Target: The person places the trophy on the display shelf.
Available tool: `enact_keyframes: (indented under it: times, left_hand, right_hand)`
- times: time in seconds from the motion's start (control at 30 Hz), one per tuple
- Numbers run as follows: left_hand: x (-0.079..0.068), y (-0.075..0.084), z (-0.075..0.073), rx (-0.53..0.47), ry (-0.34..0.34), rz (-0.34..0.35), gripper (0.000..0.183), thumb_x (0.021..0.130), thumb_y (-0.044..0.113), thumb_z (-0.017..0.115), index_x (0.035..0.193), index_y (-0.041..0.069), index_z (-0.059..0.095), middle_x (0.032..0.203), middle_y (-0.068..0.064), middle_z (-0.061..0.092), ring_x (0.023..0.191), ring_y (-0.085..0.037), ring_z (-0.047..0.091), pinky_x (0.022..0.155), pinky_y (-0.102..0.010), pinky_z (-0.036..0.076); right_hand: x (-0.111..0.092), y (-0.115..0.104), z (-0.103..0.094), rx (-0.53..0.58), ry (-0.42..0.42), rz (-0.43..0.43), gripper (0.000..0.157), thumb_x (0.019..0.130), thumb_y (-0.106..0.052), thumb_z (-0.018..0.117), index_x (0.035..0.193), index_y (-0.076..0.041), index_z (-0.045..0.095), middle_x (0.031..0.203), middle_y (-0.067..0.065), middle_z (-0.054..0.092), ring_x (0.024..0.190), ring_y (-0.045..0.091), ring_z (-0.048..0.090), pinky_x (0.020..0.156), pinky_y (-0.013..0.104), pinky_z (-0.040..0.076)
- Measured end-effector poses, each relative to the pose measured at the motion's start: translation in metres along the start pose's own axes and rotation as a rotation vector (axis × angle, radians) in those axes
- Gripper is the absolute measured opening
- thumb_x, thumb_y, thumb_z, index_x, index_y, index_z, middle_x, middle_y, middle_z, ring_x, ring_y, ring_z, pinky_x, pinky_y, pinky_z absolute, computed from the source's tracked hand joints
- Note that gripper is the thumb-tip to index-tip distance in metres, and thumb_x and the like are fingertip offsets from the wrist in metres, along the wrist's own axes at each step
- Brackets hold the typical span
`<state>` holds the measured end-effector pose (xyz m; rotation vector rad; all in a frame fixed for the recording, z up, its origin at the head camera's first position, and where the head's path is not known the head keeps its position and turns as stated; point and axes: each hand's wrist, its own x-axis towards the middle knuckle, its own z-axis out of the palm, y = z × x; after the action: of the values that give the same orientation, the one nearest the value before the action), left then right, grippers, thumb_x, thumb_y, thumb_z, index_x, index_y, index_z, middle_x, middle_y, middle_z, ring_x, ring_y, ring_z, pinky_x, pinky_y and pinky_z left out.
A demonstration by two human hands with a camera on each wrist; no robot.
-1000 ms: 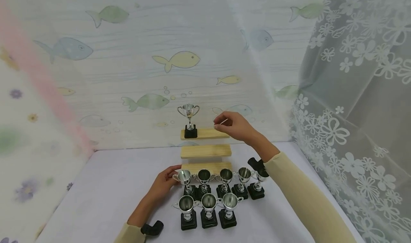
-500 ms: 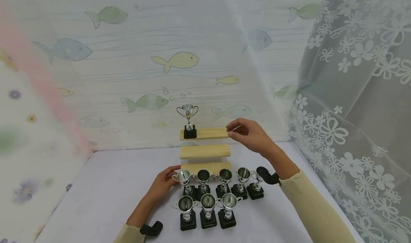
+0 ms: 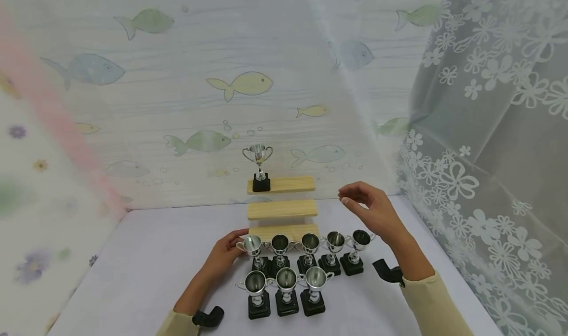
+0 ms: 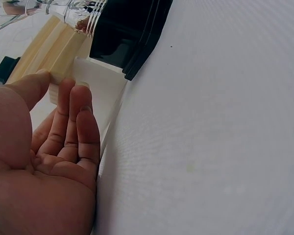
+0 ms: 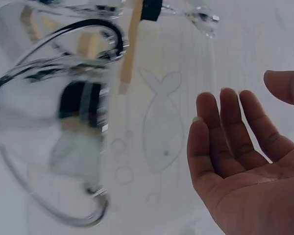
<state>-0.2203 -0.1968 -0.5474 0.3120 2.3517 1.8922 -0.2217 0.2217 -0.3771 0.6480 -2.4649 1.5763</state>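
Observation:
My left hand [image 3: 222, 253] is at the left end of the lowest wooden step [image 3: 284, 231] of a three-step stand. In the left wrist view its thumb and fingertips pinch the corner of the wooden step [image 4: 54, 51], beside a trophy's black base [image 4: 130, 32]. To the right of the stand my right hand [image 3: 370, 207] is raised, holding nothing, with its fingers relaxed and the thumb apart in the right wrist view. One silver trophy cup [image 3: 259, 163] stands upright on the left part of the top step [image 3: 293, 183]. The middle step [image 3: 282, 209] carries nothing.
In front of the stand, several silver trophy cups on black bases form a back row, including a rightmost cup [image 3: 355, 252]. A front row of three includes a middle cup [image 3: 287, 291]. A fish-patterned curtain [image 3: 284, 40] hangs behind; lace [image 3: 466, 178] hangs at right.
My right hand has moved right and down, away from the top step's right end, with nothing in it. My left hand stays at the lowest step. The trophies have not moved.

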Motion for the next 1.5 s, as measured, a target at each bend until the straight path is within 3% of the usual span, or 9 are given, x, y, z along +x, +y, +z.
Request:
enact_keyframes:
  times: [0.13,0.37,0.73,0.97,1.03,1.13,1.2,1.37,1.5]
  left_hand:
    - [-0.001,0.000,0.000,-0.003,0.004,0.005,0.048,0.106,0.008,0.062,0.152,-0.001,0.050,0.111,-0.015,0.073,0.097,-0.014,0.073,0.088,-0.028,0.060]
    - [-0.002,0.000,0.001,-0.012,-0.014,0.010,0.048,0.106,0.007,0.061,0.153,-0.002,0.050,0.113,-0.017,0.073,0.097,-0.014,0.073,0.089,-0.028,0.060]
    - [-0.004,0.003,0.000,-0.009,0.001,0.000,0.048,0.106,0.006,0.061,0.152,-0.001,0.050,0.112,-0.015,0.073,0.097,-0.014,0.073,0.089,-0.029,0.060]
    - [-0.005,0.004,0.000,-0.004,0.000,-0.009,0.048,0.106,0.007,0.061,0.152,-0.001,0.050,0.111,-0.015,0.073,0.096,-0.014,0.073,0.089,-0.028,0.059]
    - [-0.006,0.003,0.000,-0.001,0.006,-0.010,0.048,0.106,0.006,0.061,0.152,-0.001,0.051,0.110,-0.014,0.073,0.095,-0.013,0.072,0.088,-0.027,0.059]
    - [-0.006,0.003,-0.001,0.002,0.008,-0.006,0.048,0.106,0.006,0.061,0.152,-0.001,0.051,0.110,-0.014,0.073,0.094,-0.013,0.072,0.087,-0.027,0.059]
    - [-0.006,0.003,-0.001,0.003,0.006,-0.001,0.048,0.106,0.006,0.061,0.152,-0.001,0.051,0.110,-0.015,0.073,0.093,-0.013,0.071,0.087,-0.027,0.058]
    - [-0.005,0.003,-0.001,0.009,0.004,-0.003,0.047,0.107,0.008,0.061,0.152,0.000,0.051,0.110,-0.014,0.073,0.093,-0.013,0.071,0.087,-0.027,0.058]
    - [-0.003,0.003,0.000,0.003,0.004,-0.008,0.047,0.106,0.008,0.061,0.152,0.000,0.051,0.109,-0.013,0.073,0.093,-0.013,0.071,0.087,-0.027,0.058]
  right_hand:
    - [-0.014,0.014,-0.004,-0.016,0.034,0.000,0.027,0.106,-0.022,0.068,0.129,-0.008,0.068,0.127,0.007,0.072,0.117,0.013,0.068,0.099,0.021,0.053]
    - [-0.036,0.035,-0.013,-0.005,0.032,-0.008,0.034,0.105,-0.017,0.069,0.136,-0.006,0.064,0.133,0.009,0.065,0.126,0.029,0.063,0.100,0.018,0.051]
    - [-0.049,0.066,-0.021,0.079,-0.159,-0.032,0.063,0.098,-0.006,0.076,0.154,-0.011,0.049,0.150,0.010,0.052,0.136,0.018,0.054,0.109,0.023,0.047]
    - [-0.053,0.084,-0.022,0.076,-0.260,-0.032,0.080,0.093,-0.006,0.080,0.161,-0.020,0.040,0.156,0.011,0.046,0.141,0.035,0.049,0.113,0.024,0.043]
    - [-0.054,0.089,-0.021,0.059,-0.286,-0.021,0.084,0.092,-0.007,0.081,0.162,-0.021,0.037,0.156,0.009,0.047,0.141,0.042,0.047,0.114,0.032,0.044]
    - [-0.055,0.094,-0.017,0.016,-0.312,0.000,0.089,0.091,-0.012,0.084,0.163,-0.025,0.035,0.155,0.010,0.049,0.141,0.046,0.047,0.112,0.057,0.044]
    - [-0.055,0.097,-0.014,-0.003,-0.320,0.010,0.090,0.090,-0.014,0.085,0.163,-0.027,0.035,0.154,0.011,0.051,0.138,0.042,0.050,0.106,0.060,0.047]
    - [-0.056,0.105,-0.011,0.053,-0.338,0.024,0.084,0.091,-0.012,0.082,0.162,-0.023,0.039,0.146,0.017,0.056,0.131,0.015,0.056,0.097,0.036,0.056]
    - [-0.056,0.110,-0.013,0.108,-0.359,0.037,0.069,0.093,-0.007,0.081,0.154,-0.013,0.049,0.142,0.024,0.057,0.118,0.015,0.066,0.097,0.033,0.056]
